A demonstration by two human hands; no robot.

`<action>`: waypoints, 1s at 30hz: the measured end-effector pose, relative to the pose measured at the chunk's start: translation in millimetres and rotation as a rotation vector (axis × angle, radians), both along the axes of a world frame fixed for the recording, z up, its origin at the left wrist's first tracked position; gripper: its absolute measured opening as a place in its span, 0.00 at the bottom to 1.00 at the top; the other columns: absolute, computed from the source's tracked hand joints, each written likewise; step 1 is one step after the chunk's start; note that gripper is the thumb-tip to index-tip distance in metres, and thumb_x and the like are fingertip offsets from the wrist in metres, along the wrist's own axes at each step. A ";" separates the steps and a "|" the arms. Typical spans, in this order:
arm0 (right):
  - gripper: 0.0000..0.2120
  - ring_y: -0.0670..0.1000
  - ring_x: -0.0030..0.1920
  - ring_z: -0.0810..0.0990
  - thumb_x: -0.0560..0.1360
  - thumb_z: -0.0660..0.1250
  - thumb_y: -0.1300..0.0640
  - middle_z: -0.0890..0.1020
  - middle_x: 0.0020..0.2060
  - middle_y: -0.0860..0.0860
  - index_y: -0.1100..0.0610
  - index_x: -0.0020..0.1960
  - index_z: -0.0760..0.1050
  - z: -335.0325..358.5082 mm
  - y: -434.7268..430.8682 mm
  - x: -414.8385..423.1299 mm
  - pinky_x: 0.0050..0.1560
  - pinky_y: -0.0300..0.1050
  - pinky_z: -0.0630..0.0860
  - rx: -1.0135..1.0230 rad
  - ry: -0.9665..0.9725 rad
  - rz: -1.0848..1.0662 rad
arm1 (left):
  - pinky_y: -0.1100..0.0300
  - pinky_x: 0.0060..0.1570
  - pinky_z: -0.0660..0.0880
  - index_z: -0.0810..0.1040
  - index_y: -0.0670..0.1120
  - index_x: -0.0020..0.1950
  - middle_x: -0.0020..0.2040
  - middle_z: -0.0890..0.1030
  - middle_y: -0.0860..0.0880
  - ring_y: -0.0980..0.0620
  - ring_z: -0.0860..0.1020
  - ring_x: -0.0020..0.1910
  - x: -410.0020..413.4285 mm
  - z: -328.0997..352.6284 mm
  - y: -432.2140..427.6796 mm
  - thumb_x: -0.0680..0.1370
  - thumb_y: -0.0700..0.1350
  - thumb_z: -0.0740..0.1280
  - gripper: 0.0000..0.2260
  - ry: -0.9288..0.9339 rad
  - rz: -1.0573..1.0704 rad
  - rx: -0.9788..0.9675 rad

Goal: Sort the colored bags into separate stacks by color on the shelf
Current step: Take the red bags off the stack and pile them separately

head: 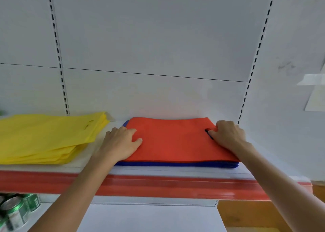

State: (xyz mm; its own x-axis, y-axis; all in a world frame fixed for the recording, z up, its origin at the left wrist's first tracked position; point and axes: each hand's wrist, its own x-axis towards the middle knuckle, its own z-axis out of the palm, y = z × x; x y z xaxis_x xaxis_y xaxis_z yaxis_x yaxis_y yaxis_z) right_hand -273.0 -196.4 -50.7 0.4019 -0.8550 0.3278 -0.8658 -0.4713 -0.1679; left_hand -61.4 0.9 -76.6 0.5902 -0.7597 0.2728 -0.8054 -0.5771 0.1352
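Red bag [172, 140] lies between my hands atop the blue stack [175, 164]; I judge it thin, limp, light. My left hand [121, 143] presses its near edge flat, and my right hand [228, 135] curls into the handle slot [208, 133], the surest hold.

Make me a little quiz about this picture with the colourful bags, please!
1. True or false: the yellow bags lie to the left of the red bag.
2. Which colour peeks out from under the red bag? A green, B blue, C pink.
3. Fill in the gap: ____ hands touch the red bag.

Key
1. True.
2. B: the blue bags lie underneath it.
3. Two: the left hand rests on its left edge and the right hand holds it by the handle hole.
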 end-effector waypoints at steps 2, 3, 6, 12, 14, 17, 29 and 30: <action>0.14 0.56 0.42 0.71 0.78 0.60 0.46 0.79 0.51 0.56 0.57 0.44 0.68 -3.2 0.4 -0.6 0.42 0.44 0.66 -0.025 0.010 0.004 | 0.53 0.62 0.64 0.67 0.53 0.70 0.68 0.70 0.45 0.44 0.67 0.66 -2.3 -1.5 0.3 0.79 0.58 0.54 0.22 -0.013 0.017 0.027; 0.14 0.56 0.42 0.72 0.78 0.60 0.46 0.79 0.51 0.56 0.57 0.44 0.68 -5.1 0.3 -0.8 0.42 0.44 0.66 -0.039 0.013 0.006 | 0.53 0.62 0.64 0.68 0.53 0.70 0.68 0.70 0.44 0.44 0.67 0.67 -3.2 -1.8 0.3 0.79 0.58 0.53 0.22 -0.023 0.023 0.041; 0.14 0.58 0.49 0.77 0.78 0.60 0.46 0.79 0.51 0.56 0.58 0.47 0.72 -8.1 0.5 -1.3 0.42 0.44 0.66 -0.081 0.019 0.008 | 0.54 0.63 0.65 0.69 0.51 0.70 0.68 0.70 0.43 0.45 0.67 0.67 -6.4 -0.6 0.8 0.80 0.57 0.52 0.21 -0.033 0.020 0.057; 0.13 0.57 0.49 0.76 0.79 0.60 0.48 0.79 0.49 0.55 0.57 0.43 0.67 -7.8 2.2 -1.6 0.41 0.44 0.65 -0.192 0.018 0.031 | 0.54 0.63 0.66 0.75 0.45 0.64 0.65 0.73 0.46 0.45 0.69 0.63 -7.4 -0.6 1.1 0.80 0.56 0.54 0.21 -0.061 -0.014 -0.023; 0.13 0.56 0.51 0.76 0.78 0.60 0.47 0.78 0.49 0.54 0.58 0.46 0.68 -8.7 1.9 -1.7 0.41 0.44 0.65 -0.214 0.007 0.052 | 0.55 0.65 0.65 0.77 0.44 0.63 0.66 0.71 0.46 0.45 0.67 0.65 -7.3 -1.2 0.9 0.79 0.55 0.57 0.20 -0.047 -0.029 -0.064; 0.16 0.57 0.51 0.76 0.78 0.61 0.47 0.75 0.51 0.55 0.60 0.54 0.69 -8.2 2.1 -1.4 0.40 0.44 0.65 -0.221 -0.030 0.079 | 0.56 0.64 0.64 0.77 0.44 0.63 0.67 0.70 0.44 0.46 0.66 0.67 -6.2 -1.1 0.7 0.77 0.54 0.62 0.19 0.027 -0.043 -0.140; 0.17 0.60 0.49 0.77 0.74 0.66 0.50 0.78 0.50 0.57 0.63 0.54 0.73 25.1 3.6 1.2 0.41 0.46 0.67 -0.129 -0.215 0.086 | 0.57 0.61 0.67 0.77 0.46 0.62 0.62 0.75 0.44 0.46 0.72 0.64 -3.7 17.4 5.0 0.74 0.51 0.67 0.19 0.085 -0.031 -0.316; 0.17 0.60 0.49 0.77 0.74 0.66 0.50 0.78 0.51 0.57 0.62 0.55 0.74 33.0 6.5 2.7 0.41 0.46 0.68 -0.138 -0.209 0.083 | 0.57 0.62 0.68 0.77 0.46 0.63 0.62 0.75 0.44 0.46 0.71 0.64 -1.8 23.1 8.4 0.74 0.51 0.67 0.18 0.071 -0.046 -0.338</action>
